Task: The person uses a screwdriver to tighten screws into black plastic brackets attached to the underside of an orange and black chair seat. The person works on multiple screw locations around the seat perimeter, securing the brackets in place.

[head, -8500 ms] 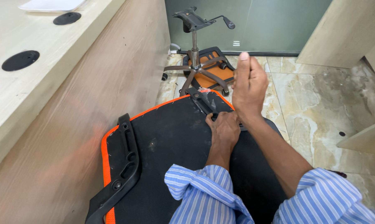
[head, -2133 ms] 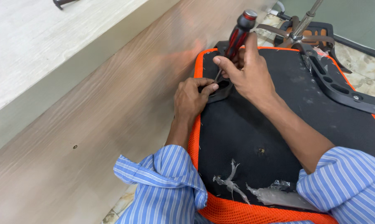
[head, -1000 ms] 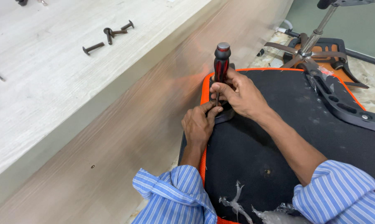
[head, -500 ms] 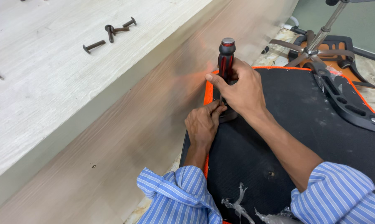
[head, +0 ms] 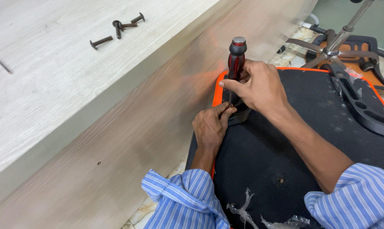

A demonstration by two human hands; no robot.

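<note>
Bare hands [head: 260, 87]; both arms wear rolled blue-and-white striped shirt sleeves [head: 185, 197].

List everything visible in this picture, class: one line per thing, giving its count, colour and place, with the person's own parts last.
screwdriver: one, black and red handle, upright at the seat's left edge, in the right hand
chair seat underside: one, black with orange trim, lying by the wooden panel
armrest bracket: one, black, on the seat's right side
bolts: about four, dark, loose on the pale desk top
hex key: one, metal, far left on the desk top
desk side panel: one, brown wood
chair base: one, grey metal, upper right on the floor
plastic scraps: a few, clear, near seat's bottom edge
left hand: steadies the screwdriver tip
right hand: grips the handle
sleeves: two, blue striped
</note>
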